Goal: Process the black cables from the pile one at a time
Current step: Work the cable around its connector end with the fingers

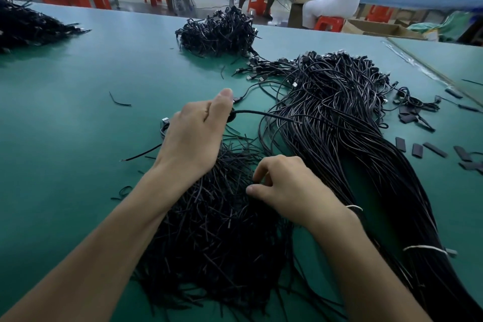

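The left hand (pixel 194 136) is closed around 1 black cable (pixel 266 114), whose free end juts right over the big bundle (pixel 347 123). The right hand (pixel 285 185) pinches strands atop the near pile (pixel 217 230), fingertips together. Both lie on a green table (pixel 78 112).
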The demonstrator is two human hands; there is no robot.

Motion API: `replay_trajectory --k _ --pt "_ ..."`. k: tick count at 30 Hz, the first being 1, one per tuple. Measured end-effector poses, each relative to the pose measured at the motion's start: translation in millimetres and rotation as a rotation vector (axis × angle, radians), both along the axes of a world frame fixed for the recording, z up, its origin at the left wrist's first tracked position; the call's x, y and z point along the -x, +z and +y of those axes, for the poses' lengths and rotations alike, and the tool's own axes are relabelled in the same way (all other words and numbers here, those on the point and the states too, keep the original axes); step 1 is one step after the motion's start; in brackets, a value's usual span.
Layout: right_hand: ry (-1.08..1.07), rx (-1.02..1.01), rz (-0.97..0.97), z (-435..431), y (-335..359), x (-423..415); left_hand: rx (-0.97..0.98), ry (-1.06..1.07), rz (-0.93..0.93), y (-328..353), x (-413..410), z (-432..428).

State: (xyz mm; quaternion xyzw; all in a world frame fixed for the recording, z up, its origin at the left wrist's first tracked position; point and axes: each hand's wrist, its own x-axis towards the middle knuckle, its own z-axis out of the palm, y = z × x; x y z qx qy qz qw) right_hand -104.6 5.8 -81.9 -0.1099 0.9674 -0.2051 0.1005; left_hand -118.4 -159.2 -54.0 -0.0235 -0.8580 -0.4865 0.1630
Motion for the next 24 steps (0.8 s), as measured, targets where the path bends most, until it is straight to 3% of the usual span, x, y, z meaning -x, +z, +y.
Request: replay_trajectory --k 12,15,18,20,24 --pt "-0.021 0.337 0.146 0.4 10.9 -1.1 -0.117 -0.014 -0.003 4.6 -3.7 4.3" --pt "-0.14 0.586 0.271 8.3 25.5 1.2 -0.184 -0.024 0.002 8.4 -5.8 6.0" --pt "-0.316 1.025 0.433 5.6 34.4 -2.2 -0.152 -0.069 0.009 9.1 -10.7 9.7" --pt "-0.34 1.271 0.414 -6.4 36.7 -8.1 -0.151 -0.126 0.005 8.0 -13.4 13.7" --pt "-0.234 1.489 0.267 -28.5 35.0 -16.3 -0.264 -0.233 -0.023 7.0 -15.1 21.4"
